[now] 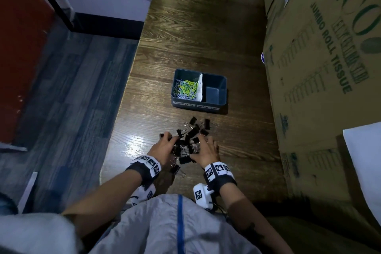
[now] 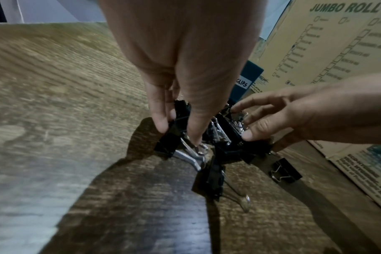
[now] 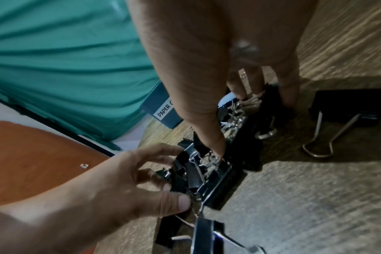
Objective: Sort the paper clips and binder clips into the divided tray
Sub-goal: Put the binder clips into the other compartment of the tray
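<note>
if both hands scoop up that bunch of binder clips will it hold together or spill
Likely to spill some: the binder clips are separate, stiff pieces lying loose. Their wire handles look interlocked, so a few may lift together. Both hands cupped around them, left hand and right hand, should help.

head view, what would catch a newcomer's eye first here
Both hands, left hand and right hand, gather a heap of black binder clips on the wooden table. Beyond them stands the divided tray, colourful paper clips in its left compartment, the right one bare. A large cardboard box flanks the right.

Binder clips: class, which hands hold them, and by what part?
Both: the left hand and right hand grip a bunch of binder clips from opposite sides, fingers curled round the black bodies.
</note>
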